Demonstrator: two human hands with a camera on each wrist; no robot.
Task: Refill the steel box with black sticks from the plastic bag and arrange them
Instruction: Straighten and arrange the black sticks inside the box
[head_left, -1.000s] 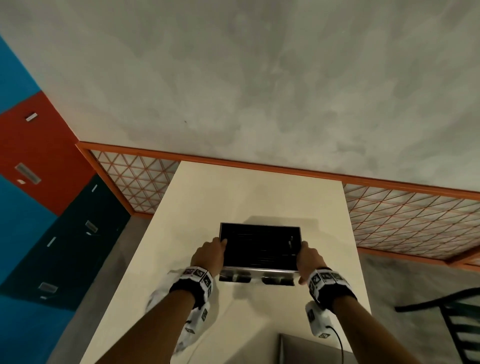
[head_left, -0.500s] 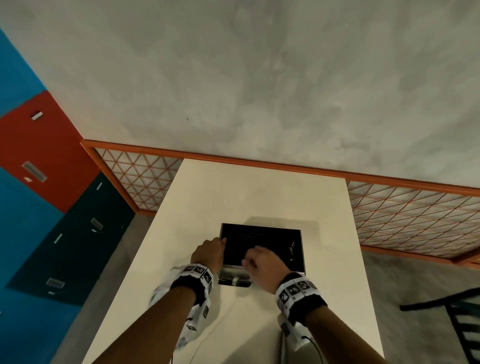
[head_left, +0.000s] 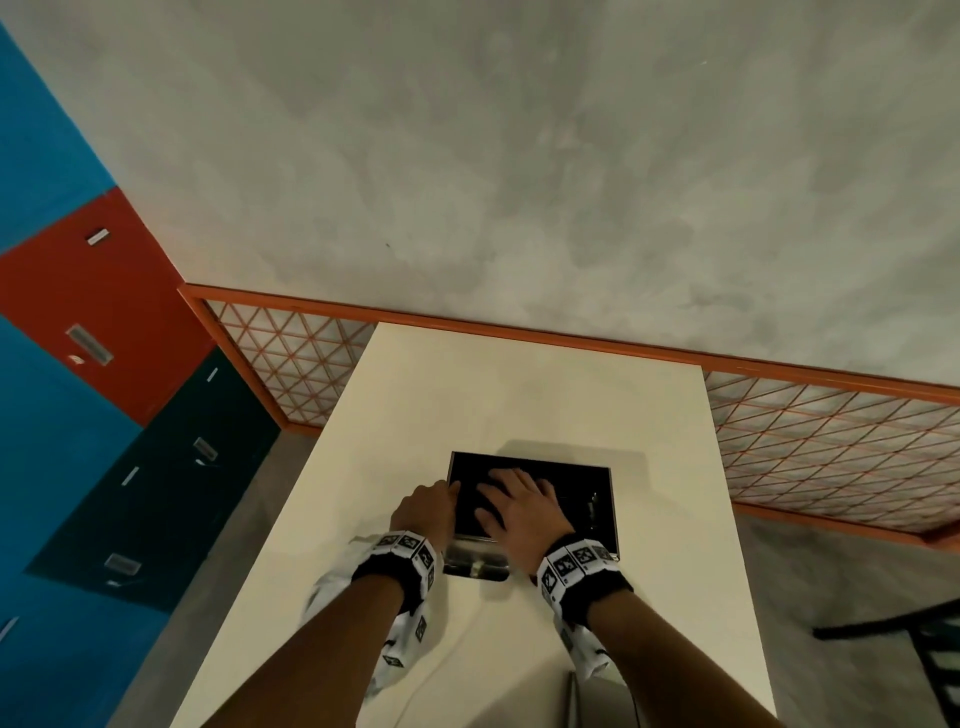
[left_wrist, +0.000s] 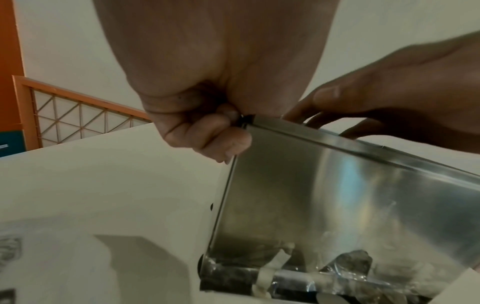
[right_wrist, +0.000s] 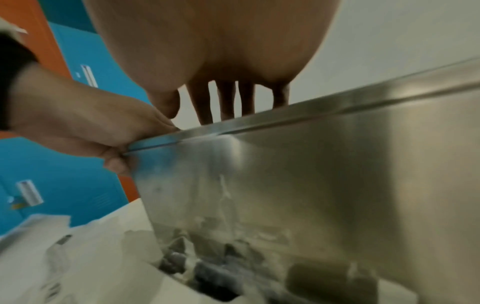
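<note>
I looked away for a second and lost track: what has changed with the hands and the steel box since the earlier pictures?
The right hand let go of the steel box's right edge and moved left over the opening, where it now lies flat, fingers spread, on the black sticks. The left hand stayed gripping the box's left rim, and the box stayed in the same spot on the table.
</note>
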